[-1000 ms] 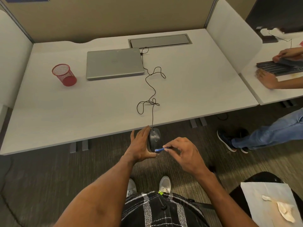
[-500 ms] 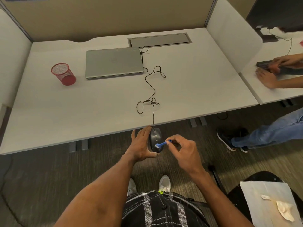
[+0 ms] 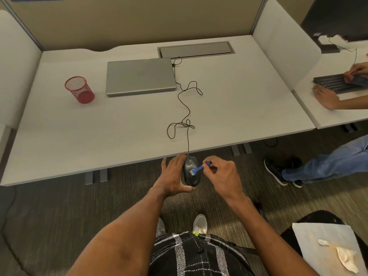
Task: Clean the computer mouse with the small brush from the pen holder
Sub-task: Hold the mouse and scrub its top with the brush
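Observation:
A dark grey wired computer mouse [image 3: 192, 177] is held in the air just in front of the desk's near edge. My left hand [image 3: 172, 177] grips it from the left side and below. My right hand [image 3: 223, 175] pinches a small blue brush [image 3: 199, 168] by its handle. The brush's pale bristles touch the top of the mouse near its middle. The mouse's black cable [image 3: 186, 108] runs up over the white desk [image 3: 119, 126] to a closed silver laptop [image 3: 139, 76]. A red mesh pen holder [image 3: 79, 90] stands on the desk at the left.
White dividers stand at both sides of the desk. Another person's hands [image 3: 326, 96] work on a black keyboard [image 3: 336, 83] at the neighbouring desk on the right, with their legs [image 3: 322, 166] below. A white cloth with crumpled tissue [image 3: 330, 250] lies at lower right.
My right hand has moved the brush up along the mouse, from its lower end to its middle, and the brush now slants more. My left hand keeps the mouse in place.

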A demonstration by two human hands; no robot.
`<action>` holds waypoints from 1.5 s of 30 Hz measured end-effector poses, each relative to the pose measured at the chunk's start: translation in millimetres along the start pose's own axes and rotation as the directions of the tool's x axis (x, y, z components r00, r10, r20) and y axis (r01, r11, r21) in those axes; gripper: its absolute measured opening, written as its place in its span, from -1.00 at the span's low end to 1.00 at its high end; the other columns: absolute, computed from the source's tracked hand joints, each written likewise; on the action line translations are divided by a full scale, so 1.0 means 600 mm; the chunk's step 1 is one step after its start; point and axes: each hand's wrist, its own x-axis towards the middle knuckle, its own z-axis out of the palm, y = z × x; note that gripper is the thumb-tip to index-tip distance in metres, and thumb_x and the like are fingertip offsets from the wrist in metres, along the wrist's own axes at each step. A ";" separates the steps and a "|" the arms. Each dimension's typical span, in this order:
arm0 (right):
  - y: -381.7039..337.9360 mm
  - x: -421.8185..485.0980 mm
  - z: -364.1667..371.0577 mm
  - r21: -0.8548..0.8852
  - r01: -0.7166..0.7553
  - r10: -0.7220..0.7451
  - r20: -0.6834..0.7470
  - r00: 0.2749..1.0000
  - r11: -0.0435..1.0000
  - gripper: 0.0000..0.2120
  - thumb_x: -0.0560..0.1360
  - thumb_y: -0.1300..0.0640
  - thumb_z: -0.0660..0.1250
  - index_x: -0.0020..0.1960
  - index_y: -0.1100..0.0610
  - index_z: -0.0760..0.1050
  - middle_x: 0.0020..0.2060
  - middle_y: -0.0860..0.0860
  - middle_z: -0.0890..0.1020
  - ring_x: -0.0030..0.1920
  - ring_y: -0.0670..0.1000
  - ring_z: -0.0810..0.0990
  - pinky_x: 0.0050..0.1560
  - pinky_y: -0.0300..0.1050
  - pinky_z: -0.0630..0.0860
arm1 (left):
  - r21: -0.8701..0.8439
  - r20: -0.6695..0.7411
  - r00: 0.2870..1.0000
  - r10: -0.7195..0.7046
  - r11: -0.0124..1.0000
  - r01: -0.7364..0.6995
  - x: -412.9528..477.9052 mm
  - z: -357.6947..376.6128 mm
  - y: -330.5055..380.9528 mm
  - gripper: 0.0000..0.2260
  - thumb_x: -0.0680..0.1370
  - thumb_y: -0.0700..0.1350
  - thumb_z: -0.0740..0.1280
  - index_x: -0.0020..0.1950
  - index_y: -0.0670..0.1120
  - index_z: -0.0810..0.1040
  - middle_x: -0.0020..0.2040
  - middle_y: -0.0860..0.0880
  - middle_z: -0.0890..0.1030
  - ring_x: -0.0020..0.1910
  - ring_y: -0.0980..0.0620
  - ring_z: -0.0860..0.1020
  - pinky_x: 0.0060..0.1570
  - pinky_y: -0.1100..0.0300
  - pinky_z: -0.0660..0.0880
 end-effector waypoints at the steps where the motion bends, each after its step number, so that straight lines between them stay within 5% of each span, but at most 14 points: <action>1: -0.001 0.002 0.001 -0.007 -0.010 0.010 -0.001 1.000 1.000 -0.82 0.55 0.13 0.46 0.15 0.05 0.61 -0.05 0.00 0.72 -0.10 -0.16 0.65 -0.16 -0.61 0.46 | 0.004 0.003 1.000 0.002 1.000 -0.002 0.000 0.000 -0.001 0.15 0.32 0.33 0.56 0.69 0.03 -0.05 0.69 -0.02 0.10 0.68 -0.01 0.01 0.59 -0.24 -0.35; 7: -0.012 0.007 0.007 -0.025 0.038 -0.040 -0.080 0.996 0.999 -0.84 0.58 0.13 0.41 0.15 0.10 0.62 -0.10 0.03 0.72 -0.17 -0.13 0.66 -0.14 -0.44 0.59 | 0.011 -0.004 1.000 0.021 1.000 -0.021 0.000 0.002 0.001 0.15 0.31 0.33 0.56 0.68 0.06 -0.07 0.69 -0.03 0.11 0.68 -0.03 0.03 0.58 -0.19 -0.38; 15: -0.022 0.020 0.004 -0.134 -0.044 0.047 0.017 0.999 0.990 -0.93 0.53 0.12 0.48 0.00 0.03 0.63 -0.25 -0.13 0.61 -0.31 -0.23 0.56 -0.35 -0.54 0.44 | 0.014 0.000 1.000 0.027 1.000 -0.027 0.001 -0.001 -0.005 0.15 0.30 0.34 0.55 0.67 0.08 -0.06 0.69 -0.02 0.11 0.68 -0.02 0.03 0.57 -0.22 -0.38; 22: -0.041 0.043 0.001 -0.142 -0.015 0.008 -0.051 0.999 0.990 -0.86 0.61 0.12 0.37 0.11 0.16 0.63 -0.14 0.06 0.70 -0.18 -0.05 0.66 -0.09 -0.22 0.64 | 0.016 -0.008 0.999 0.053 0.998 -0.052 0.002 0.002 -0.001 0.12 0.30 0.35 0.53 0.66 0.12 -0.06 0.68 -0.02 0.12 0.68 -0.03 0.04 0.57 -0.21 -0.38; 28: -0.038 0.060 -0.009 -0.229 -0.087 0.107 0.075 0.991 0.969 -0.94 0.57 0.10 0.43 -0.02 0.09 0.62 -0.16 0.00 0.67 -0.20 -0.14 0.59 -0.25 -0.43 0.40 | 0.042 0.012 0.998 0.055 0.998 -0.055 0.000 0.003 -0.008 0.12 0.31 0.36 0.53 0.67 0.07 -0.03 0.69 -0.01 0.11 0.68 0.01 0.01 0.58 -0.27 -0.35; 34: -0.053 0.079 0.001 -0.171 -0.050 0.052 0.004 0.999 0.984 -0.86 0.63 0.10 0.34 0.07 0.15 0.62 -0.10 0.07 0.69 -0.08 -0.01 0.65 0.01 -0.12 0.65 | 0.061 0.032 0.997 0.076 0.995 -0.078 -0.006 0.006 -0.008 0.13 0.30 0.37 0.51 0.66 0.10 -0.07 0.69 0.00 0.10 0.68 -0.01 0.01 0.58 -0.30 -0.33; 42: -0.055 0.087 -0.002 -0.261 -0.078 0.108 0.103 0.989 0.962 -0.93 0.57 0.15 0.42 -0.02 0.14 0.64 -0.12 0.06 0.69 -0.18 -0.08 0.58 -0.13 -0.28 0.47 | 0.087 0.049 0.996 0.070 0.993 -0.074 -0.011 0.006 -0.012 0.15 0.32 0.37 0.52 0.67 0.07 -0.09 0.70 0.01 0.04 0.69 0.00 -0.04 0.58 -0.26 -0.37; 45: -0.062 0.092 -0.003 -0.272 -0.070 0.100 0.098 0.990 0.960 -0.91 0.59 0.14 0.40 0.00 0.15 0.65 -0.11 0.07 0.69 -0.15 -0.06 0.61 -0.07 -0.22 0.54 | 0.083 0.056 0.996 0.066 0.994 -0.070 -0.014 0.007 -0.012 0.15 0.32 0.36 0.52 0.68 0.06 -0.09 0.70 0.00 0.04 0.69 -0.01 -0.05 0.58 -0.28 -0.35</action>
